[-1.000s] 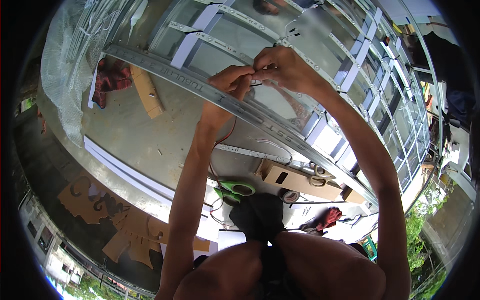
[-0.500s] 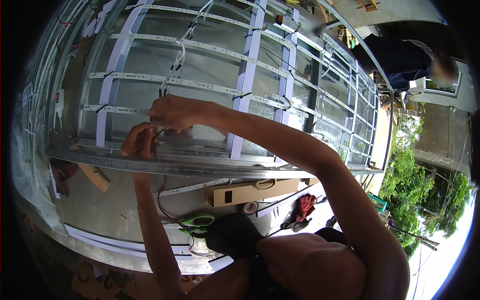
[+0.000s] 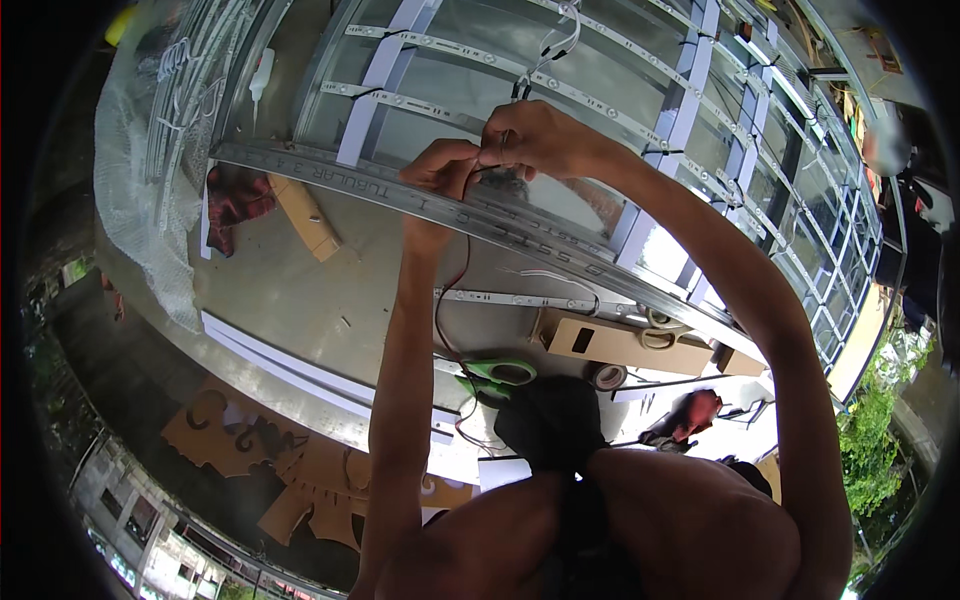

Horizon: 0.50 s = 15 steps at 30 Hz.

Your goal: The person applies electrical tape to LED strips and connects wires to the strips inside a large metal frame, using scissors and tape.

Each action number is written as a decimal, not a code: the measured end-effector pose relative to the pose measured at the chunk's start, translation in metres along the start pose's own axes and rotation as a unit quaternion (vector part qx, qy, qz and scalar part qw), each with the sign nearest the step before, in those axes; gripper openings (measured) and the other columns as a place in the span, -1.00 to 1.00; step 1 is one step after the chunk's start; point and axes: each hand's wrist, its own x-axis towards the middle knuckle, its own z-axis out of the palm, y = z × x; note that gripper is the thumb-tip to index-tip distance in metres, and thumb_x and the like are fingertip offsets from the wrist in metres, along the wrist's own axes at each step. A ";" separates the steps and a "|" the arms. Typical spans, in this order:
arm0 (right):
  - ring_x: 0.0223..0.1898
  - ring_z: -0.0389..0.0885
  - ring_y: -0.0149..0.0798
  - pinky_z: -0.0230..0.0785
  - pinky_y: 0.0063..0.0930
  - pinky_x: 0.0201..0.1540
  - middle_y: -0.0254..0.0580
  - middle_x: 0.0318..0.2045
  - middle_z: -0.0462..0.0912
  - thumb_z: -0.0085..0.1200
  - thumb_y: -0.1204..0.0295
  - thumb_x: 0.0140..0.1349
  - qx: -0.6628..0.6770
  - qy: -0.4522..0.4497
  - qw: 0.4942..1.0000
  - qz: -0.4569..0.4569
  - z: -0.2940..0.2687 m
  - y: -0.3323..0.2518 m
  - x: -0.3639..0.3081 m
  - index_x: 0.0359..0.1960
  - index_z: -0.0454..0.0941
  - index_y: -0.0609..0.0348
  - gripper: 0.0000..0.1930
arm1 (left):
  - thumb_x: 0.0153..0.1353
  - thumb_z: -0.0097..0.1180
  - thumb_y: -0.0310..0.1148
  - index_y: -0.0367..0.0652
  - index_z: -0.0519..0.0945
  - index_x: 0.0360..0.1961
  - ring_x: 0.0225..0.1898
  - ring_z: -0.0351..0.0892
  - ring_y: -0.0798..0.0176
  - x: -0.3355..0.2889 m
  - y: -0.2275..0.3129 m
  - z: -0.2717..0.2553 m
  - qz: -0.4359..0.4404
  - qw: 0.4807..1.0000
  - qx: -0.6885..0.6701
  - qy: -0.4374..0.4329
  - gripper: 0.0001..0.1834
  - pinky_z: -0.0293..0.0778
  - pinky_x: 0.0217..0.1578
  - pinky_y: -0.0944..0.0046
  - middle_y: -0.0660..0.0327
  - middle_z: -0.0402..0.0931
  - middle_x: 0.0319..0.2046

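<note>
My left hand [image 3: 438, 172] is pinched closed on the end of a thin red and black wire [image 3: 440, 318]. The wire hangs from there over the metal tube rail [image 3: 330, 183] and runs down to the floor. Fingertip to fingertip with it, my right hand [image 3: 535, 142] is closed too, at the end of an LED strip [image 3: 395, 101]. Its fingers hide what exactly they grip; a dark bit of wire shows just below them. Behind the hands, more LED strips [image 3: 440, 45] cross white slats [image 3: 372, 95], tied with black zip ties, and a white cable joint [image 3: 560, 42] links them.
Below the rail lie green-handled scissors [image 3: 505, 372], a roll of tape [image 3: 608, 377], a cardboard box [image 3: 620, 345] and a loose LED strip [image 3: 520, 299]. White strips [image 3: 290, 365], cut cardboard [image 3: 215, 425] and bubble wrap [image 3: 140, 180] lie leftward. A person [image 3: 905, 170] is at far right.
The view has swung left, so the frame and both hands appear farther right and higher. My hands stay close together at the same strip, fingers still closed.
</note>
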 end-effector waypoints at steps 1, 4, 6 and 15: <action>-0.54 0.56 -0.38 0.43 -0.51 -0.50 -0.20 -0.55 0.54 0.18 0.21 0.20 0.000 -0.004 1.000 -0.006 0.000 0.000 0.000 -0.36 0.54 0.31 -0.67 | 0.27 0.03 -0.61 -0.24 0.59 -0.25 -0.41 0.44 0.52 -0.001 0.001 0.000 -0.016 1.000 0.005 -0.002 -0.89 0.39 -0.43 0.51 0.29 0.53 -0.39; -0.51 0.58 -0.37 0.45 -0.51 -0.48 -0.19 -0.53 0.56 0.10 0.20 0.27 -0.011 -0.019 1.000 -0.012 -0.001 0.001 0.001 -0.35 0.52 0.30 -0.67 | 0.26 0.03 -0.62 -0.34 0.57 -0.29 -0.40 0.50 0.42 0.000 0.003 0.000 -0.021 1.000 -0.016 0.004 -0.92 0.43 -0.39 0.44 0.21 0.57 -0.39; -0.50 0.59 -0.37 0.46 -0.51 -0.47 -0.19 -0.52 0.57 0.03 0.20 0.31 0.015 -0.018 1.000 -0.008 -0.002 0.001 0.001 -0.33 0.51 0.29 -0.67 | 0.28 0.02 -0.59 -0.34 0.58 -0.28 -0.37 0.54 0.41 0.001 0.004 0.000 -0.017 0.999 -0.040 -0.005 -0.90 0.45 -0.38 0.44 0.20 0.59 -0.37; -0.44 0.61 -0.37 0.50 -0.51 -0.42 -0.18 -0.43 0.58 -0.14 0.15 0.40 0.045 -0.028 0.999 0.011 -0.001 0.004 0.001 -0.24 0.49 0.27 -0.63 | 0.27 0.06 -0.56 -0.26 0.61 -0.25 -0.34 0.54 0.46 0.002 0.008 0.000 -0.030 0.999 -0.012 -0.001 -0.90 0.42 -0.37 0.47 0.21 0.62 -0.35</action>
